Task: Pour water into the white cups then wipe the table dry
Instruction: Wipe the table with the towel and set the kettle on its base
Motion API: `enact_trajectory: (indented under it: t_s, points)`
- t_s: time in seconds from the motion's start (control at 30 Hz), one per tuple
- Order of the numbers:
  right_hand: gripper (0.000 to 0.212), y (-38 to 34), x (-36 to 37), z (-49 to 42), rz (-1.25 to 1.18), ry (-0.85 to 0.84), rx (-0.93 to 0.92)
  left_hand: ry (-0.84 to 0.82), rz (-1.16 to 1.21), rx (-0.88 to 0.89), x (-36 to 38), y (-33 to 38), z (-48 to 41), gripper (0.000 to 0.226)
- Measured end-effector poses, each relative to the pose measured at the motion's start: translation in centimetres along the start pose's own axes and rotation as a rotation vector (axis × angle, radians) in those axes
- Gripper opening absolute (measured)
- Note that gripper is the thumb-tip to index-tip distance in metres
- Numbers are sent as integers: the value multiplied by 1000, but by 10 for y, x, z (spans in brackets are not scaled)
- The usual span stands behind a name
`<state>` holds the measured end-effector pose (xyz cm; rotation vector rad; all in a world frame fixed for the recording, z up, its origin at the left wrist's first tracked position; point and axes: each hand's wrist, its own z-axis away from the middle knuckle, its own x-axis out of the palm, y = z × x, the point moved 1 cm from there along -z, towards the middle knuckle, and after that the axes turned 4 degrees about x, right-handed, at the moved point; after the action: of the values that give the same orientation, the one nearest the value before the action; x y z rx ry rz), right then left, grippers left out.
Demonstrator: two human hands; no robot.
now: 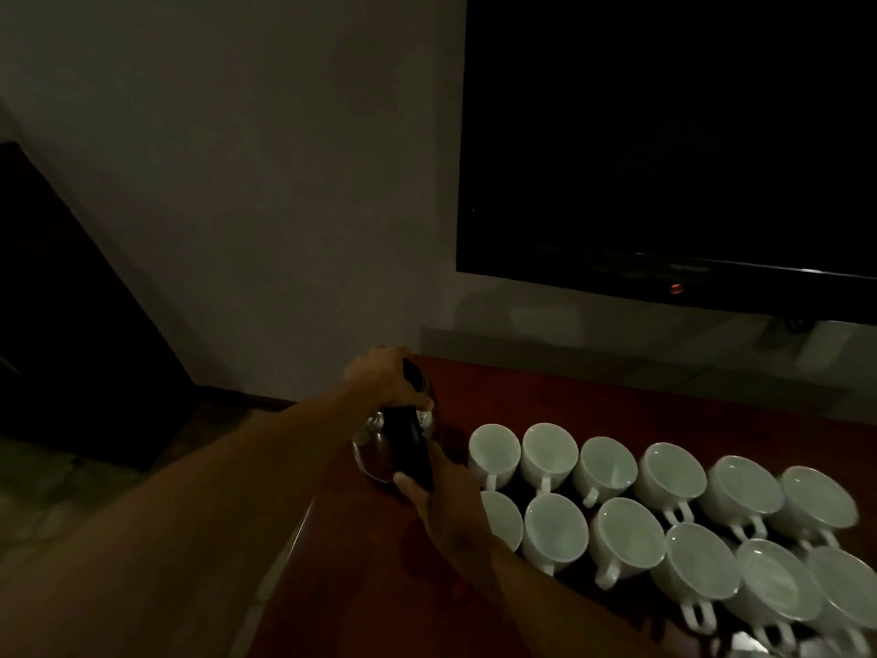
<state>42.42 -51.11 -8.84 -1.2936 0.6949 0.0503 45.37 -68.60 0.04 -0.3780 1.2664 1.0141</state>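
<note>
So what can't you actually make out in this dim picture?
All in the head view:
1. Water inside the round steel kettle with its black handle: the left hand covers its top, the right hand grips the handle.
2. Water level in the white ceramic cups: too dim.
3. Number of cups: the lower-right ones are blurred and cut off by the edge.
4. Wet patches on the reddish-brown wooden table: lost in shadow.

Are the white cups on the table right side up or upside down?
Right side up: the round white ceramic cups stand in two rows on the reddish-brown wooden table, open mouths facing up, insides showing.
</note>
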Motion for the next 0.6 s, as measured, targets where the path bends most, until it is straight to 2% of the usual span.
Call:
enact_trajectory:
  t_s: [0.4,0.5,0.6]
  points:
    - [58,5,2,-2,73,43,-18,-67,-64,0,7,0,-3,98]
    - [67,2,-6,-1,85,46,-31,-21,-96,-11,10,-3,2,93]
    - [59,-3,-19,-2,86,36,-23,31,-194,15,6,0,9,91]
